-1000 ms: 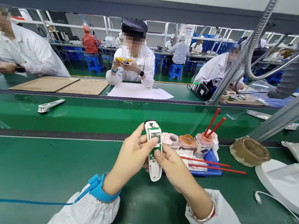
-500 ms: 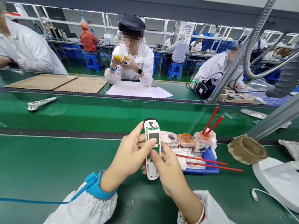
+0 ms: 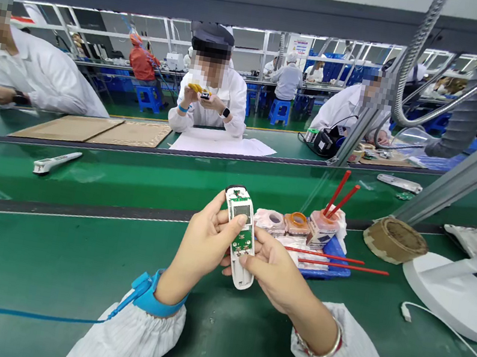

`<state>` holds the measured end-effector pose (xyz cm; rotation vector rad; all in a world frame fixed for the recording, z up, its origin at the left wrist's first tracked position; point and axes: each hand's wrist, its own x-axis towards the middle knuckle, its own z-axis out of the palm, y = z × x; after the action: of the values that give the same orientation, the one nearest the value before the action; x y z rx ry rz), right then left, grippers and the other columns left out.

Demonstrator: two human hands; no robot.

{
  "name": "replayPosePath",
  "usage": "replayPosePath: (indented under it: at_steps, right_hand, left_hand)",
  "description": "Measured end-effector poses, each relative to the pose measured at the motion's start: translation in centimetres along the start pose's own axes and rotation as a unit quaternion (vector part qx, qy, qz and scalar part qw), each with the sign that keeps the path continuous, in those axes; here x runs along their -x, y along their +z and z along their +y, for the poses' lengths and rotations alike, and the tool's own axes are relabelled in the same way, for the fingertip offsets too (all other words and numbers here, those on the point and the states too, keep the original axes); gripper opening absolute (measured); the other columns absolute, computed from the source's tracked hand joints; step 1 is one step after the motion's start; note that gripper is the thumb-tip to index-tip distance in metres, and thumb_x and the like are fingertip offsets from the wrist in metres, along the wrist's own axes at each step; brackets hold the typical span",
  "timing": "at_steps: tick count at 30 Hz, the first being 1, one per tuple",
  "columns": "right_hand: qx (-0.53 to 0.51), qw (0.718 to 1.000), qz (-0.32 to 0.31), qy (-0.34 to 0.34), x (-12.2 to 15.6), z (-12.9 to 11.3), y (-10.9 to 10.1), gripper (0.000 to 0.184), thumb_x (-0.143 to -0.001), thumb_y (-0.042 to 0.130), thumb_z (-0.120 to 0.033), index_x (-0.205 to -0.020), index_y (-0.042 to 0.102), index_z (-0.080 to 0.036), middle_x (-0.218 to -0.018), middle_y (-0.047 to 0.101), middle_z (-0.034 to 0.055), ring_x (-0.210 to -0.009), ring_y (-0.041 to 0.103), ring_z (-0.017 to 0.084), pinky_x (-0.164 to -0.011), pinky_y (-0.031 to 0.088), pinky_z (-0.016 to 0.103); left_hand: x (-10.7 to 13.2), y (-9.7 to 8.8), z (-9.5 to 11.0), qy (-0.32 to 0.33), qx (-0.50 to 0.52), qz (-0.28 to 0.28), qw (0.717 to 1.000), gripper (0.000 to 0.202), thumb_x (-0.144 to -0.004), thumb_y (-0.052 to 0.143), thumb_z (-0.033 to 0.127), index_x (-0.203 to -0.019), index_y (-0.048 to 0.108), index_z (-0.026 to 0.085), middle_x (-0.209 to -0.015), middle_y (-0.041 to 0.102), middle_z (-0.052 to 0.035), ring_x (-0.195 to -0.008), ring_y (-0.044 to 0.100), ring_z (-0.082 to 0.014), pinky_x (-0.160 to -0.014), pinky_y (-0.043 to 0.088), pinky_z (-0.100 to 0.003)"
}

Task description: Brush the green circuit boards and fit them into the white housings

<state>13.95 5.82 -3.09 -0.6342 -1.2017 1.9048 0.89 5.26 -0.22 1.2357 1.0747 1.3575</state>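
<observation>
Just left of the blue tray (image 3: 324, 272), an opened white plastic handset (image 3: 242, 278) is held tilted between both hands, exposing its green circuit board (image 3: 242, 242). The left hand (image 3: 204, 246) curls behind, thumb on its edge; the right hand (image 3: 278, 270) pinches below.

The plastic casing (image 3: 242, 280) is white, and the circuit board (image 3: 244, 241) in it is green. The tabletop (image 3: 66, 278) is green too. The wrist strap (image 3: 157, 305) is bright blue. The sleeve (image 3: 125, 336) is white with thin stripes. The tray (image 3: 323, 272) is blue, and the sticks (image 3: 335, 257) on it are red
</observation>
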Motion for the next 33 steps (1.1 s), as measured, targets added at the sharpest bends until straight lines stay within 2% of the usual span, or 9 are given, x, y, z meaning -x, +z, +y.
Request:
replayPosePath:
  at_steps: [4, 10, 17, 19, 22, 25, 29, 33]
  right_hand:
    - [0.028, 0.999, 0.022, -0.007, -0.1, 0.3, 0.1, 0.043, -0.072, 0.065, -0.014, -0.112, 0.050, -0.019, -0.081, 0.067, 0.0005, -0.071, 0.066, 0.016, -0.069, 0.055, 0.033]
    - [0.023, 1.000, -0.001, -0.005, 0.2, 0.0, 0.0, 0.045, -0.071, 0.067, -0.016, -0.113, 0.050, -0.019, -0.083, 0.067, 0.0018, -0.072, 0.067, 0.018, -0.069, 0.056, 0.036]
    - [0.023, 0.999, 0.031, -0.038, 0.0, 0.4, 0.2, 0.034, -0.073, 0.062, -0.010, -0.104, 0.052, -0.020, -0.079, 0.065, -0.0007, -0.066, 0.064, 0.014, -0.066, 0.054, 0.030]
    - [0.014, 0.999, 0.026, -0.038, -0.1, 0.3, 0.1, 0.034, -0.073, 0.065, -0.014, -0.104, 0.052, -0.020, -0.078, 0.064, -0.0010, -0.067, 0.064, 0.014, -0.065, 0.054, 0.030]
    - [-0.018, 1.000, -0.013, 0.000, -0.1, 0.0, -0.2, 0.038, -0.077, 0.068, -0.032, -0.108, 0.050, -0.020, -0.080, 0.064, 0.0007, -0.068, 0.065, 0.016, -0.064, 0.055, 0.032]
    - [-0.007, 1.000, 0.016, 0.009, -0.3, 0.1, -0.3, 0.040, -0.080, 0.061, -0.049, -0.106, 0.049, -0.020, -0.077, 0.062, 0.0007, -0.058, 0.064, 0.015, -0.051, 0.055, 0.029]
    - [0.021, 0.999, 0.046, -0.011, -0.6, 0.8, 0.0, 0.036, -0.083, 0.057, -0.051, -0.100, 0.049, -0.020, -0.066, 0.061, -0.0019, -0.048, 0.061, 0.012, -0.043, 0.053, 0.023]
    - [-0.021, 0.998, 0.045, -0.027, 0.0, 0.8, 0.8, 0.035, -0.082, 0.060, -0.048, -0.098, 0.048, -0.020, -0.062, 0.059, -0.0033, -0.044, 0.058, 0.011, -0.039, 0.050, 0.020]
  left_hand:
    - [0.2, 0.1, 0.2, 0.011, -0.016, 0.002, 1.000, 0.047, -0.078, 0.063, 0.035, -0.121, 0.050, 0.022, -0.068, 0.063, -0.0003, -0.042, 0.048, -0.0083, -0.030, 0.037, -0.016]
    - [0.5, 0.2, 0.5, 0.015, -0.007, 0.010, 1.000, 0.051, -0.077, 0.064, 0.035, -0.124, 0.049, 0.022, -0.068, 0.065, -0.0004, -0.040, 0.046, -0.0080, -0.029, 0.035, -0.016]
    - [0.7, 0.5, 0.4, 0.017, -0.036, 0.005, 0.999, 0.049, -0.078, 0.064, 0.031, -0.124, 0.049, 0.021, -0.074, 0.067, -0.0018, -0.043, 0.052, -0.0085, -0.036, 0.043, -0.017]
    - [0.7, 0.5, 0.3, 0.013, -0.029, 0.009, 0.999, 0.050, -0.077, 0.064, 0.032, -0.123, 0.049, 0.021, -0.075, 0.067, -0.0020, -0.042, 0.051, -0.0084, -0.034, 0.042, -0.017]
    - [0.5, 0.5, 0.2, 0.000, 0.004, 0.000, 1.000, 0.050, -0.076, 0.065, 0.035, -0.121, 0.050, 0.022, -0.072, 0.065, -0.0008, -0.041, 0.050, -0.0089, -0.028, 0.036, -0.016]
    - [0.3, 0.4, 0.0, -0.006, 0.016, -0.024, 1.000, 0.044, -0.078, 0.064, 0.034, -0.118, 0.051, 0.020, -0.068, 0.062, 0.0003, -0.041, 0.050, -0.0081, -0.030, 0.036, -0.016]
    - [0.1, 0.4, -0.1, -0.008, 0.009, -0.034, 0.999, 0.037, -0.081, 0.060, 0.032, -0.115, 0.052, 0.020, -0.065, 0.060, 0.0026, -0.038, 0.047, -0.0054, -0.032, 0.036, -0.015]
    - [0.6, 0.6, 0.4, -0.023, 0.016, -0.042, 0.999, 0.035, -0.081, 0.060, 0.031, -0.113, 0.052, 0.021, -0.060, 0.057, 0.0040, -0.032, 0.048, -0.0065, -0.028, 0.036, -0.016]
